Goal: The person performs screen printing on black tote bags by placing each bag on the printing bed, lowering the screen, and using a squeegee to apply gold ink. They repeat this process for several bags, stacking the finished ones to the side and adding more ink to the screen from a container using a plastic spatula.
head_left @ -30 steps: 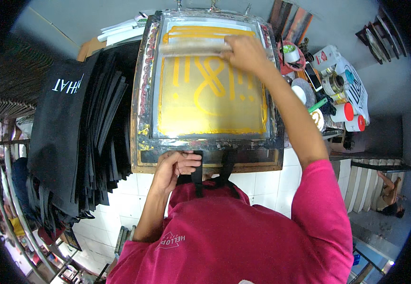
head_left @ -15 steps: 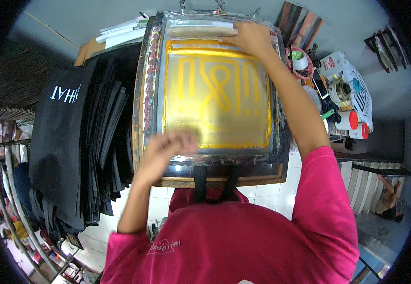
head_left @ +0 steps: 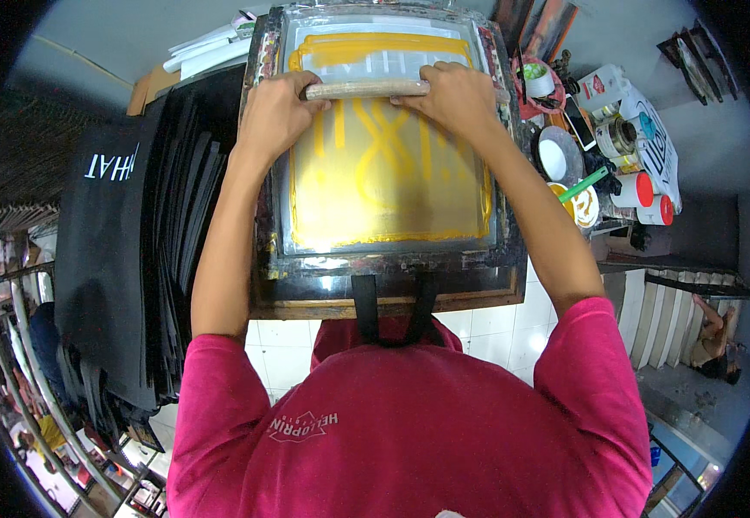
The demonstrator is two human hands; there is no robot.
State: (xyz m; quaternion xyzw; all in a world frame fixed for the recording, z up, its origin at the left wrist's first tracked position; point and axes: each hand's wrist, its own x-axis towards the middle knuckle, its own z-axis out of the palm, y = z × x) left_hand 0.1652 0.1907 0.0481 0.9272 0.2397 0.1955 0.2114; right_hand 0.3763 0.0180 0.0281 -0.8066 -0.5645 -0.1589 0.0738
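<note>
A squeegee (head_left: 366, 89) with a pale wooden handle lies crosswise over the upper part of a screen-printing frame (head_left: 375, 261). My left hand (head_left: 278, 112) is closed round its left end and my right hand (head_left: 457, 97) round its right end. The mesh (head_left: 332, 211) carries a yellow film of ink and a looping design, with thicker yellow ink along its borders. Beyond the squeegee a paler strip of mesh shows between streaks of yellow ink (head_left: 383, 43). The squeegee's blade is hidden from me. Black bag straps (head_left: 392, 337) hang over the near edge of the board beneath.
Many black bags (head_left: 116, 259) hang in a thick stack at the left. On the right stand a tub of yellow and white ink (head_left: 584, 205) with a green stick (head_left: 584, 185), a phone (head_left: 579, 121), red-lidded jars (head_left: 632, 190) and cans. White paper rolls (head_left: 211, 47) lie at the back left.
My left hand has moved up from the frame's near left and taken hold of the squeegee. The squeegee has come slightly toward me from the far end, with my right hand still on it.
</note>
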